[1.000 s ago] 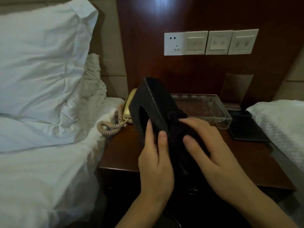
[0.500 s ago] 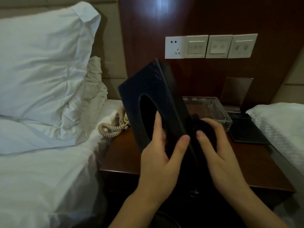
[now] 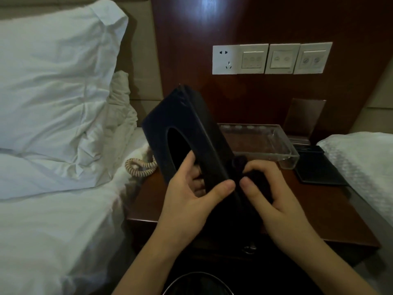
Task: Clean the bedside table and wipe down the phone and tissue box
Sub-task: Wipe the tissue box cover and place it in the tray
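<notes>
A dark tissue box (image 3: 182,120) with an oval slot is tilted up on end above the wooden bedside table (image 3: 319,211). My left hand (image 3: 191,196) grips its lower end, fingers in the slot and thumb on the side edge. My right hand (image 3: 270,192) holds a dark cloth (image 3: 240,162) bunched against the box's right side. Only the coiled beige cord (image 3: 140,167) of the phone shows at the table's left edge; the phone body is hidden behind the box.
A clear plastic tray (image 3: 285,154) stands at the back of the table, a dark flat pad (image 3: 316,169) to its right, an acrylic stand (image 3: 304,118) behind. Wall sockets (image 3: 270,58) sit above. White beds and pillows (image 3: 53,81) flank the table. A dark round bin rim (image 3: 197,284) is below.
The tissue box has been lifted and tipped more upright. My right hand with the cloth has slid down along the box's side toward my left thumb.
</notes>
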A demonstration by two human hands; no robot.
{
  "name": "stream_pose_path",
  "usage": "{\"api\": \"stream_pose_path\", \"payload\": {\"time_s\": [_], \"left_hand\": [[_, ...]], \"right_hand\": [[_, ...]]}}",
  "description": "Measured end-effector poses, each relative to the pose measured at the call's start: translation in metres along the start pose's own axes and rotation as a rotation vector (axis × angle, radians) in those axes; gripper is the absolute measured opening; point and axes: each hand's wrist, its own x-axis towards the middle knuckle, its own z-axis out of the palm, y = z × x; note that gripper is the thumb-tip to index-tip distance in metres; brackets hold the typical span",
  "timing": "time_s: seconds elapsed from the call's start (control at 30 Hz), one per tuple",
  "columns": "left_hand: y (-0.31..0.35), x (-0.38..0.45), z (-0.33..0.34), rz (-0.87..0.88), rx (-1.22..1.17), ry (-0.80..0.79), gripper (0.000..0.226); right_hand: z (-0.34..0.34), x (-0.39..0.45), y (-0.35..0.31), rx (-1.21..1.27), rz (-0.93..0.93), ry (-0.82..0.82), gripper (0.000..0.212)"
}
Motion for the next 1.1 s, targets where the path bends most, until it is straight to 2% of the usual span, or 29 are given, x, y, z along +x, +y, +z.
{"api": "stream_pose_path", "payload": {"time_s": [0.1, 0.2, 0.3, 0.47, 0.67, 0.87, 1.0, 1.1], "left_hand": [[0.001, -0.003, 0.006, 0.008, 0.035, 0.007, 0.069], [-0.001, -0.001, 0.005, 0.0, 0.008, 0.114, 0.068], [0.001, 0.001, 0.003, -0.004, -0.028, 0.142, 0.067], [0.002, -0.003, 0.012, 0.017, -0.015, 0.129, 0.073], [0.003, 0.003, 0.011, 0.014, -0.137, 0.189, 0.066], [0.003, 0.002, 0.021, 0.024, -0.149, 0.238, 0.07], [0.004, 0.006, 0.023, 0.011, -0.214, 0.257, 0.062], [0.005, 0.004, 0.027, -0.055, -0.167, 0.219, 0.052]], "right_hand": [[-0.004, 0.002, 0.005, -0.047, 0.042, 0.026, 0.023], [0.003, -0.012, -0.005, -0.167, -0.028, 0.0, 0.021], [0.006, -0.018, -0.009, -0.141, -0.056, -0.009, 0.019], [-0.005, -0.004, 0.005, -0.081, 0.069, 0.075, 0.012], [0.0, -0.02, -0.015, -0.172, -0.062, 0.041, 0.016], [0.0, -0.011, 0.003, 0.118, 0.22, 0.202, 0.015], [0.005, -0.016, -0.008, 0.267, 0.206, 0.208, 0.02], [0.007, -0.016, -0.007, 0.298, 0.172, 0.221, 0.02]]}}
